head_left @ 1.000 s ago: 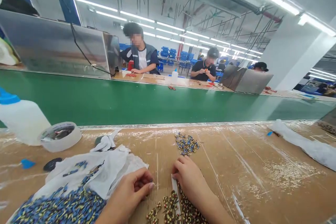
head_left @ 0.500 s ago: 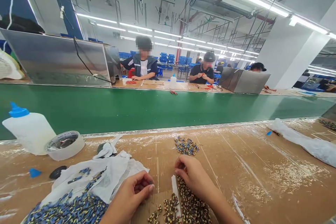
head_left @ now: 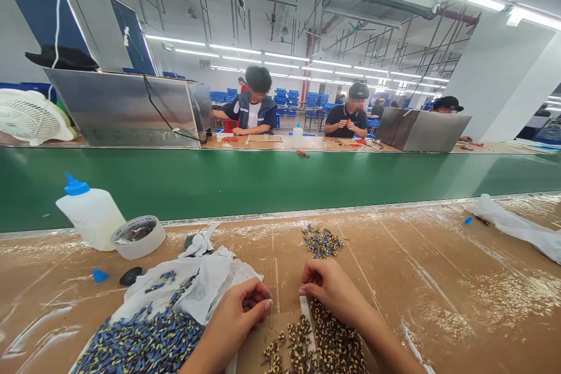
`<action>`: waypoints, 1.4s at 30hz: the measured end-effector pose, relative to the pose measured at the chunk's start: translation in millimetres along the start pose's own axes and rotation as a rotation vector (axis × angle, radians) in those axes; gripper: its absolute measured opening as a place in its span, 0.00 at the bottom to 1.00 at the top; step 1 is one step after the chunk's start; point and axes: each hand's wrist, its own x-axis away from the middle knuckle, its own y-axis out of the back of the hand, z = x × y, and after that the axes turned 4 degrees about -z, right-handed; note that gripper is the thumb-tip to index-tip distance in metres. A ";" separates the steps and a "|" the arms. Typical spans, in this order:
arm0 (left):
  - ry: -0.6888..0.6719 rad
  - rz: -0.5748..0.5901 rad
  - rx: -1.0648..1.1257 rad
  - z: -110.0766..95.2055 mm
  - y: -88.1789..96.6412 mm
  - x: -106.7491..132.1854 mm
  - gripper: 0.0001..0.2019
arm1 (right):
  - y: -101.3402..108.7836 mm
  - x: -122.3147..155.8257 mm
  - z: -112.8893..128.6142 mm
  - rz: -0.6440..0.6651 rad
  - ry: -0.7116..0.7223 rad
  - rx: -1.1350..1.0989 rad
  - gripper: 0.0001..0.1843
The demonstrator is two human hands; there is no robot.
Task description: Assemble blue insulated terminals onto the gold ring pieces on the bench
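Observation:
My left hand (head_left: 242,311) is closed over the cardboard, thumb and fingertips pinched together; a tiny dark bit shows at the tips, too small to name. Pinching as well, my right hand (head_left: 328,287) is above the upper end of a white strip (head_left: 304,305), and what its fingertips hold cannot be made out. Below the hands lie many small dark brown and cream curled pieces (head_left: 335,339), on both sides of the strip. A heap of small blue and yellow pieces (head_left: 144,339) rests on white cloth-like sheeting (head_left: 210,280) by my left forearm. Beyond my right hand sits a smaller blue-yellow pile (head_left: 323,242).
At left stand a white squeeze bottle (head_left: 94,219) with a blue cap and a tape roll (head_left: 140,238) holding small items. A green belt-like strip (head_left: 245,187) runs across. Behind it, people work beside metal boxes (head_left: 144,108). Clear plastic (head_left: 517,228) lies at right.
The view has turned a little left, so everything appears shifted right. Both hands stay nearly in place over the bench, the right thumb and fingertip now extended in a finer pinch.

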 end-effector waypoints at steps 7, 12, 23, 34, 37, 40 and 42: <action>-0.016 0.005 -0.027 1.8 0.5 1.6 0.11 | -0.3 -2.0 11.0 -0.059 0.036 -0.190 0.04; -0.012 -0.020 -0.038 5.5 -1.1 0.4 0.11 | 29.8 -9.1 1.4 -0.267 0.005 -0.678 0.06; -0.030 -0.014 -0.113 -3.2 -6.1 1.0 0.08 | 38.8 -21.9 -10.4 -0.402 -0.088 -1.207 0.12; -0.045 -0.065 -0.044 -2.5 -3.7 2.1 0.10 | -24.4 -5.6 8.0 -0.082 -0.148 -1.212 0.13; -0.036 -0.095 -0.046 -0.4 -3.9 2.9 0.11 | -24.6 -6.3 8.1 -0.074 -0.158 -1.194 0.14; -0.045 -0.138 -0.099 -0.2 -6.1 5.2 0.10 | -26.7 -5.8 7.8 -0.049 -0.165 -1.141 0.14; -0.055 -0.139 -0.139 -2.5 -7.2 7.1 0.10 | -29.1 -5.0 6.1 -0.021 -0.158 -1.091 0.14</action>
